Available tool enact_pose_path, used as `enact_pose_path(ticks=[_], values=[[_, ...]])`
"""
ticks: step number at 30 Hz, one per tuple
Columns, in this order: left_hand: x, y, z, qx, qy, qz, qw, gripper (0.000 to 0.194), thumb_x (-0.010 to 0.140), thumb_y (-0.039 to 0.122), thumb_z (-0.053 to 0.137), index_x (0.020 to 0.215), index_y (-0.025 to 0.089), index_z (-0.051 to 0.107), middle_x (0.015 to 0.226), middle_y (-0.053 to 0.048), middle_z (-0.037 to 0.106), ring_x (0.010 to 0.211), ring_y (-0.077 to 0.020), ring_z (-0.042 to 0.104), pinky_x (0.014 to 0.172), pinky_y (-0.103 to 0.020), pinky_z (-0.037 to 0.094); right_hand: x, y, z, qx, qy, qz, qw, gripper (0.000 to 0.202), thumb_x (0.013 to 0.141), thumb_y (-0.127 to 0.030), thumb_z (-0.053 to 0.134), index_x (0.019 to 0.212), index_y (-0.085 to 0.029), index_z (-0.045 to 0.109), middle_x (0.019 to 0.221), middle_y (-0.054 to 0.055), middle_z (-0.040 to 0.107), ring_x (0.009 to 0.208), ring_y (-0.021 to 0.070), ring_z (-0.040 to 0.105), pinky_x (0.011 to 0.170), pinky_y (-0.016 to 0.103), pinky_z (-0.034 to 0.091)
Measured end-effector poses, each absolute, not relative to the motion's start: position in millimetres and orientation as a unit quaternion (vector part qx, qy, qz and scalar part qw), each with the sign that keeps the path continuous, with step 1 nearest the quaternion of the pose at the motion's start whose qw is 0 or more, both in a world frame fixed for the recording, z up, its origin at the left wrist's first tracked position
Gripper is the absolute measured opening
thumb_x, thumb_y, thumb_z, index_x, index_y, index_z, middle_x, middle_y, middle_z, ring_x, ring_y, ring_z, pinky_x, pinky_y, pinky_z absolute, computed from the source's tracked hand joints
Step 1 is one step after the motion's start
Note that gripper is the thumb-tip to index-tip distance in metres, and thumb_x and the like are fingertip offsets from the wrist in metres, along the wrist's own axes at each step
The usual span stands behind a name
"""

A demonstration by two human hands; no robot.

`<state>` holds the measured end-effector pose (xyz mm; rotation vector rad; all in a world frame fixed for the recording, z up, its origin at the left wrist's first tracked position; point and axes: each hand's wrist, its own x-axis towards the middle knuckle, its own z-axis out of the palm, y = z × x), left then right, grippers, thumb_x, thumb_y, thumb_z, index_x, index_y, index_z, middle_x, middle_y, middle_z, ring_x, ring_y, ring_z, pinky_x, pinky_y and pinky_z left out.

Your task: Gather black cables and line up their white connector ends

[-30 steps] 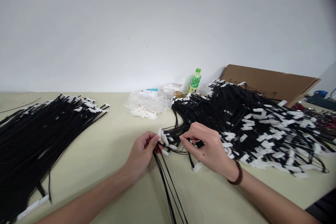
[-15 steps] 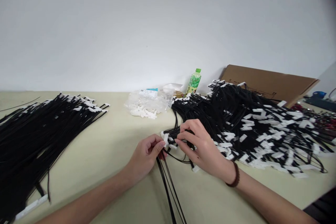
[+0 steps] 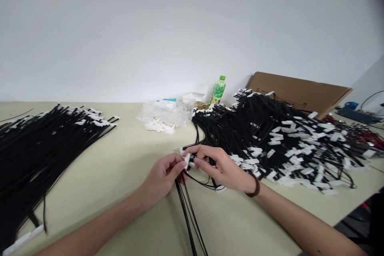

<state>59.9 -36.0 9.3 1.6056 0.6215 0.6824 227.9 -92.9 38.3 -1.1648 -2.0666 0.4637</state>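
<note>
My left hand (image 3: 168,173) pinches a white connector (image 3: 187,161) at the middle of the table, with several thin black cables (image 3: 186,212) hanging from it toward the front edge. Close on its right is my right hand (image 3: 211,164), its forefinger stretched to the top of the connector and its thumb apart from that finger. Nothing shows between them. Under and behind the right fingers lie more black cable ends with white connectors. A large pile of black cables (image 3: 252,124) with white ends spreads behind and to the right.
Another bundle of black cables (image 3: 45,148) covers the left side. A clear bag of white connectors (image 3: 163,118) and a green-capped bottle (image 3: 217,92) stand near the wall. A cardboard box (image 3: 297,90) leans at the back right, beside red cables (image 3: 360,134).
My right hand has moved left, and its forefinger has stretched out onto the connector. My left hand still pinches the connector. The whole view has shifted slightly.
</note>
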Motion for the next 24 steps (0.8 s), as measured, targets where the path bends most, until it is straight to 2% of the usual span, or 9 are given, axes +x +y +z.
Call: enact_pose_path(ticks=[7,11,13,15,17,19,24], values=[[59.5,-36.0,9.0,0.687,0.26,0.291,0.612,0.026,0.075,0.041,0.051,0.064,0.017,0.051,0.056,0.003,0.051,0.054,-0.0108,0.047,0.055,-0.023,0.035,228.5,-92.6,38.6,-0.448,-0.806,0.164,0.35,0.015,0.086,-0.016,0.041,0.072,-0.016,0.045,0.104,0.006,0.058,0.076,0.0103,0.055,0.052,0.018,0.038],[60.4,-33.5,7.2,0.649,0.283,0.304,0.638,0.026,0.075,0.04,0.052,0.065,0.016,0.052,0.055,0.002,0.052,0.054,-0.0106,0.048,0.056,-0.023,0.036,228.0,-90.1,31.8,-0.453,-0.806,0.104,0.366,0.011,0.086,-0.013,0.042,0.077,-0.017,0.047,0.104,0.007,0.057,0.092,0.0133,0.054,0.076,0.025,0.043],[60.8,-32.1,6.2,0.617,0.296,0.32,0.655,0.026,0.075,0.04,0.052,0.066,0.015,0.052,0.056,0.001,0.054,0.055,-0.0107,0.048,0.058,-0.023,0.037,226.9,-89.3,27.8,-0.465,-0.796,0.029,0.386,0.007,0.085,-0.013,0.044,0.085,-0.017,0.049,0.111,0.009,0.053,0.103,0.0169,0.048,0.087,0.033,0.04],[60.9,-30.9,5.4,0.585,0.295,0.335,0.677,0.026,0.075,0.039,0.053,0.067,0.015,0.053,0.059,0.0,0.056,0.057,-0.0111,0.049,0.06,-0.024,0.038,225.4,-90.0,25.3,-0.468,-0.788,-0.049,0.397,0.015,0.083,-0.014,0.046,0.098,-0.017,0.049,0.118,0.011,0.048,0.111,0.0201,0.041,0.092,0.04,0.037],[60.8,-30.1,4.6,0.558,0.285,0.343,0.699,0.026,0.074,0.04,0.055,0.067,0.014,0.053,0.06,0.0,0.055,0.058,-0.0112,0.049,0.061,-0.024,0.039,223.4,-92.2,24.4,-0.442,-0.807,-0.103,0.377,0.026,0.082,-0.012,0.047,0.107,-0.018,0.048,0.119,0.01,0.047,0.115,0.0218,0.036,0.094,0.044,0.035],[60.6,-29.6,4.0,0.535,0.275,0.348,0.719,0.027,0.073,0.04,0.057,0.067,0.014,0.053,0.06,0.0,0.053,0.058,-0.0106,0.048,0.06,-0.023,0.039,220.8,-94.8,23.7,-0.4,-0.841,-0.133,0.339,0.03,0.08,-0.01,0.048,0.108,-0.018,0.05,0.116,0.009,0.05,0.116,0.0228,0.035,0.093,0.044,0.037],[59.7,-28.9,3.6,0.504,0.257,0.352,0.746,0.03,0.069,0.043,0.06,0.069,0.014,0.055,0.065,0.0,0.052,0.061,-0.0098,0.045,0.058,-0.021,0.037,213.4,-95.6,18.5,-0.354,-0.867,-0.172,0.304,0.026,0.078,-0.009,0.05,0.102,-0.019,0.054,0.101,0.006,0.058,0.104,0.0202,0.045,0.087,0.04,0.041]])
